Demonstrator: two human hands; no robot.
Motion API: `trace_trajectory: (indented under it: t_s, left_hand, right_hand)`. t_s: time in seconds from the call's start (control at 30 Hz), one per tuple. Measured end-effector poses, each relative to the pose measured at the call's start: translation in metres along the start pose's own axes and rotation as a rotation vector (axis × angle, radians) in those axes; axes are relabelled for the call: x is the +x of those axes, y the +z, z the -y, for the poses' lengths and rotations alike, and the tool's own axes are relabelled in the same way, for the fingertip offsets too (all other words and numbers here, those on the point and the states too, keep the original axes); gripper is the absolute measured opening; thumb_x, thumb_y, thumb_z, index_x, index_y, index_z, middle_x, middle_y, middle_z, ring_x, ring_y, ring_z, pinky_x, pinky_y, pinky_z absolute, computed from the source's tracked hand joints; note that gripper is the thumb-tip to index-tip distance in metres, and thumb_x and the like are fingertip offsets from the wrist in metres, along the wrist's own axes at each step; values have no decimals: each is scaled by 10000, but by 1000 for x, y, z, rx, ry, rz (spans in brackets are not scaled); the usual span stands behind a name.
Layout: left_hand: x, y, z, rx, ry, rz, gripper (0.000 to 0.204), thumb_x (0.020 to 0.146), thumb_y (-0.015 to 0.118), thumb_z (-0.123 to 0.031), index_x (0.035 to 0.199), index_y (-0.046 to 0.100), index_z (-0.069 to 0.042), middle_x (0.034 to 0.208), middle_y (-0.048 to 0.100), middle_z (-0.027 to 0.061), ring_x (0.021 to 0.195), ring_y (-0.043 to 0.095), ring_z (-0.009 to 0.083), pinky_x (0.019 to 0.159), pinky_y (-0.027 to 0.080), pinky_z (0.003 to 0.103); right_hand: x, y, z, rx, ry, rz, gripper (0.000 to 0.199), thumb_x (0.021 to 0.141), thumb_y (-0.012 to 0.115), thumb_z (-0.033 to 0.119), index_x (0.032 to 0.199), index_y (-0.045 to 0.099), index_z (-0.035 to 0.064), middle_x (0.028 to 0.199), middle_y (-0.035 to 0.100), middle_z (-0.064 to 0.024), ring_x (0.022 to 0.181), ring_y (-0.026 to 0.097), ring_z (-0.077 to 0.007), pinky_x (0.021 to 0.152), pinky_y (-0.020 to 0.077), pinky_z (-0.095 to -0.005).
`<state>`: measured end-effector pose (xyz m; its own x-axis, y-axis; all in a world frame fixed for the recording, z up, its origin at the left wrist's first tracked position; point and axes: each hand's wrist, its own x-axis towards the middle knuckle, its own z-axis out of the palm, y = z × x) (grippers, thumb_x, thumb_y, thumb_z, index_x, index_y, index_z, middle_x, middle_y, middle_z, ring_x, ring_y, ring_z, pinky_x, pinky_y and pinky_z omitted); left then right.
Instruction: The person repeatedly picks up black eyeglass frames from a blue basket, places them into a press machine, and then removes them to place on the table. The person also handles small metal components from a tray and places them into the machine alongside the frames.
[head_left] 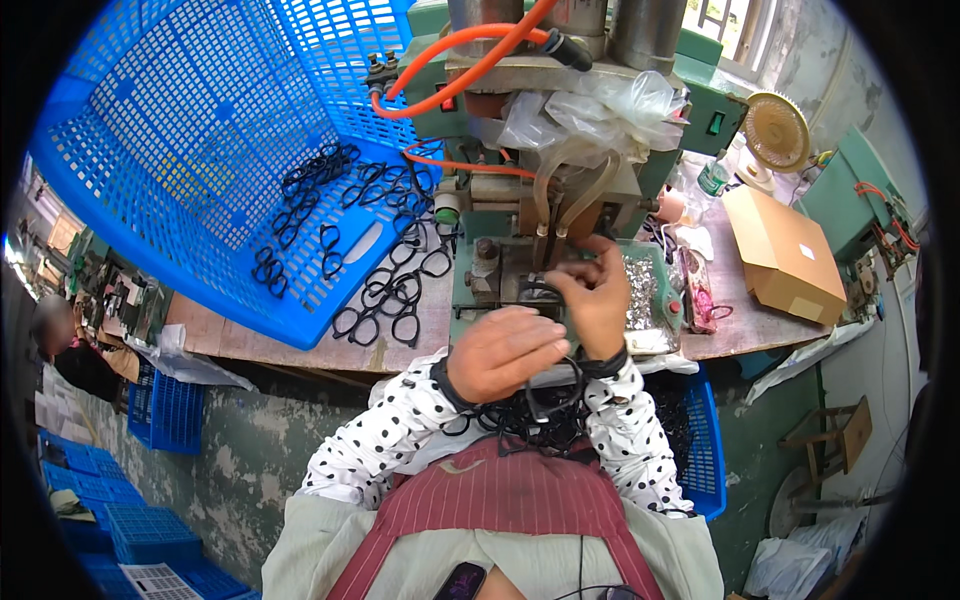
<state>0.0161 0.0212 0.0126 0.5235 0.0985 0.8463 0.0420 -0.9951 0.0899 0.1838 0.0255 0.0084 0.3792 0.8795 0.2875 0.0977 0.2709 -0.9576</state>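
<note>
My right hand [598,298] is at the base of the green press, its thumb and fingers closed around a black glasses frame [541,288] at the metal fixture [512,284]. Nearer to me is my left hand [508,352], palm down with fingers together. Another black glasses frame [556,392] hangs just below its fingertips and looks held there; the thumb is hidden. On my lap lies a dark heap of glasses frames [530,430]. Above my right hand stands the press head [575,190], with orange hoses and clear plastic wrapped about it.
A large blue basket [200,250] tilts at the left, with black frames inside and spilling onto the table [240,330]. A clear tray of small metal parts [645,300] sits right of the fixture. Beyond are a cardboard box [785,250] and a small fan [778,133].
</note>
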Motion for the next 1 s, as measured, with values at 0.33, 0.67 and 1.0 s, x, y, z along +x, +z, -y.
trace_trajectory:
  t_s: [0.33, 0.67, 1.0]
  left_hand:
    - [-10, 15, 5, -84, -103, 70, 433, 761, 658, -24, 1191, 604, -45, 1205, 614, 126, 1019, 612, 322, 926, 499, 442]
    - [-16, 18, 3, -59, -106, 61, 433, 753, 683, -23, 1180, 619, -54, 1235, 604, 131, 1058, 615, 288, 949, 466, 468]
    - [-89, -12, 66, 280, -1065, -305, 181, 927, 539, -198, 916, 611, -32, 712, 591, 120, 591, 568, 254, 567, 445, 366]
  right_hand:
    - [19, -148, -76, -742, 59, -72, 282, 768, 727, 216, 1006, 658, 82, 821, 696, -105, 758, 662, -312, 685, 515, -405]
    - [14, -129, -109, -833, -111, -144, 143, 808, 702, 176, 847, 651, 48, 815, 661, -152, 754, 632, -339, 667, 487, -417]
    - [2, -121, -109, -934, -423, -255, 81, 782, 716, 106, 858, 688, 102, 837, 673, -66, 781, 610, -251, 746, 461, -362]
